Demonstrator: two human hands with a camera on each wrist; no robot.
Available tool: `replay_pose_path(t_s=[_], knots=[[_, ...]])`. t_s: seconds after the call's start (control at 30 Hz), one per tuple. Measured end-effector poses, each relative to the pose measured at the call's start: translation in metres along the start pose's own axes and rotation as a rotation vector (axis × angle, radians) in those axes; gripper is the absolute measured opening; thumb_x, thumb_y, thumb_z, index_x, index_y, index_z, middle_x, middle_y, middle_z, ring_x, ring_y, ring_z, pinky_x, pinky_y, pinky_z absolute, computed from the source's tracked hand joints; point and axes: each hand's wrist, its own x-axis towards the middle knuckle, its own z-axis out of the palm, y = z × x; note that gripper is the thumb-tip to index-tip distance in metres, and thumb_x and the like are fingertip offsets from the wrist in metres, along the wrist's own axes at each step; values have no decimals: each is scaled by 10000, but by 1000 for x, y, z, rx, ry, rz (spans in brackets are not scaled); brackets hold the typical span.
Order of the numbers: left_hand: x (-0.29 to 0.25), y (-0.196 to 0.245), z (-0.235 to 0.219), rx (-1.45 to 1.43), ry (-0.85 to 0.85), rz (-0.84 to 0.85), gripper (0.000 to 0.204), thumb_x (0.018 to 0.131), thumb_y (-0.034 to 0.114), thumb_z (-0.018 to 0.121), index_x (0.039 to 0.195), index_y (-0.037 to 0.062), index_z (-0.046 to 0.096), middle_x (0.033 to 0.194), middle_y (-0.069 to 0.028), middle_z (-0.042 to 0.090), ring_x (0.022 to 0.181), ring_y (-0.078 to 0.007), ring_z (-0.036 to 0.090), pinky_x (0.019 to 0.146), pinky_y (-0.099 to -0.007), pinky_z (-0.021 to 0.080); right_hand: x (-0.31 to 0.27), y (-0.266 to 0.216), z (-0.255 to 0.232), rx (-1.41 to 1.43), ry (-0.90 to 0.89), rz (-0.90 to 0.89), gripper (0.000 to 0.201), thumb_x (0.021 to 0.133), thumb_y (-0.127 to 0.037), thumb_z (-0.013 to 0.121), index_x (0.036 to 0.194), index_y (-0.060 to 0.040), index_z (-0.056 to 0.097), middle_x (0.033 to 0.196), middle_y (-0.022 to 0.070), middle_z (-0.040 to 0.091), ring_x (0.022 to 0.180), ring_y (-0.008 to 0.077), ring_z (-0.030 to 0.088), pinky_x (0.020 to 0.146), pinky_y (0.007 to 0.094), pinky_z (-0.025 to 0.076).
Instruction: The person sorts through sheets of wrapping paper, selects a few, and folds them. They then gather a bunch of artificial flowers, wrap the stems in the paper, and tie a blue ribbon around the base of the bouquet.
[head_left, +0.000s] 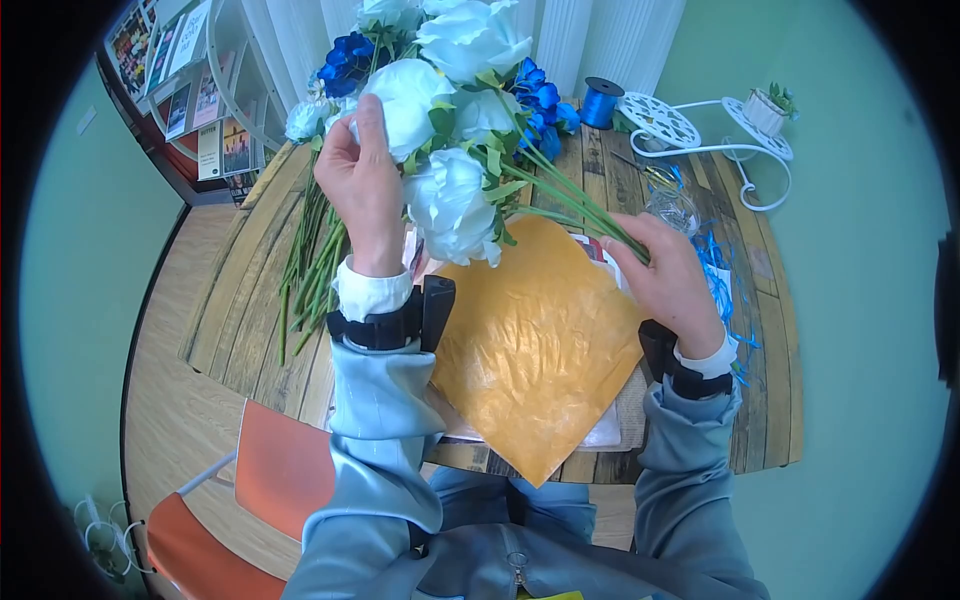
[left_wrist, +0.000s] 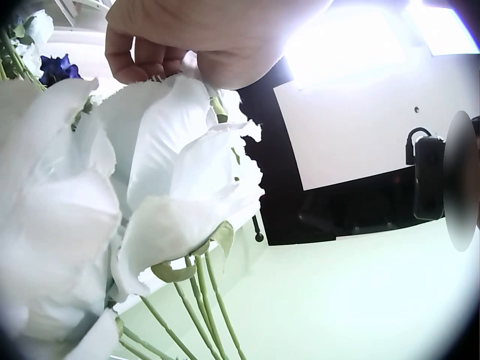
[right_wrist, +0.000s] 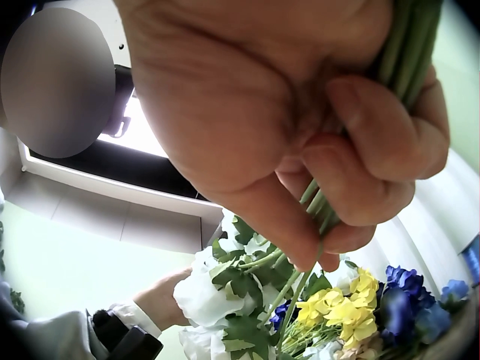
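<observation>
Nearest my head feed: both grey-blue sleeves (head_left: 380, 430), forearms reaching forward, a dark strap round each wrist. Ahead of the torso, an orange-gold sheet (head_left: 535, 350) lies with one corner toward the body and overhanging the table (head_left: 250, 310). Right hand (head_left: 670, 275) is up over the sheet's right side, fingers curled round green stems (head_left: 600, 215); the right wrist feed shows me a firm fist-like grasp. The stems slant up and left to large white flowers (head_left: 410, 105), aloft above the sheet's far end. Left hand (head_left: 365, 190) is raised higher, wrist upright, thumb pointing up; on the left wrist feed I see its fingers bent at a petal edge, pinching it. Beyond and left, loose stems (head_left: 315, 260) lie on the boards. Farther back I log blue flowers (head_left: 540, 100), a blue ribbon spool (head_left: 602, 103) and a white metal stand (head_left: 660, 122).
</observation>
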Motion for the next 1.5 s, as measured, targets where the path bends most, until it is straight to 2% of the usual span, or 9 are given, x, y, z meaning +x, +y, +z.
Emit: replay_pose_path(t_s=[0.2, 0.27, 0.37, 0.6, 0.93, 1.17, 1.27, 1.43, 1.5], knots=[[-9, 22, 11, -120, -114, -98, 342, 845, 234, 674, 1060, 4, 542, 753, -8, 561, 621, -58, 499, 525, -184, 392, 0, 6, 2, 38, 63, 15, 230, 832, -169, 593, 1019, -42, 635, 773, 159, 567, 732, 340, 561, 644, 406, 423], [-15, 26, 16, 53, -333, 137, 482, 793, 148, 717, 1177, 1, 466, 827, -37, 574, 687, -85, 529, 592, -197, 440, 0, 10, 3, 47, 87, 23, 229, 830, -167, 594, 1017, -41, 634, 776, 162, 569, 737, 343, 562, 645, 406, 424], [-14, 19, 14, 47, -407, 85, 522, 751, 67, 731, 1192, -2, 461, 851, -55, 588, 667, -87, 542, 605, -207, 461, 0, 12, 3, 62, 115, 30, 224, 829, -163, 592, 1013, -42, 634, 770, 163, 568, 737, 345, 560, 647, 408, 424], [-4, 1, 2, 0, -249, -43, 130, 829, 122, 684, 906, 27, 640, 737, 6, 625, 608, -33, 532, 553, -169, 411, -1, 3, -1, 20, 48, 14, 237, 831, -189, 600, 1012, -41, 640, 769, 158, 570, 724, 343, 562, 640, 412, 426], [-1, -4, -3, 63, -113, -16, 153, 831, 145, 681, 825, 0, 634, 700, 4, 612, 595, -49, 530, 550, -183, 403, -1, 5, -2, 6, 28, 12, 234, 833, -196, 597, 1007, -47, 644, 769, 155, 573, 729, 339, 563, 646, 410, 428], [-12, 28, 16, 454, 35, 698, 155, 718, 92, 745, 822, 64, 633, 859, -54, 620, 864, -218, 558, 788, -323, 409, -2, 8, -1, -24, 52, 12, 230, 829, -195, 600, 1012, -62, 642, 773, 145, 579, 746, 333, 568, 653, 409, 431], [-10, 20, 17, 412, -357, 850, 146, 681, 71, 737, 791, 95, 644, 823, -17, 640, 848, -222, 576, 806, -329, 392, -2, 8, 0, -33, 59, 1, 236, 823, -204, 610, 1009, -62, 643, 775, 143, 580, 743, 332, 570, 652, 410, 433], [-18, 10, 13, 593, -471, 625, 85, 720, 126, 703, 791, 121, 656, 826, 7, 651, 841, -179, 584, 779, -321, 360, -2, 8, 0, -46, 110, 11, 256, 811, -224, 628, 1001, -53, 635, 788, 135, 586, 739, 334, 574, 645, 412, 438], [-22, 9, 12, 655, -413, 426, 162, 711, 104, 719, 858, 54, 673, 841, -70, 663, 774, -218, 610, 720, -326, 464, -1, 8, 1, -59, 117, 4, 254, 811, -224, 627, 999, -54, 635, 792, 133, 588, 745, 334, 576, 646, 414, 439]])
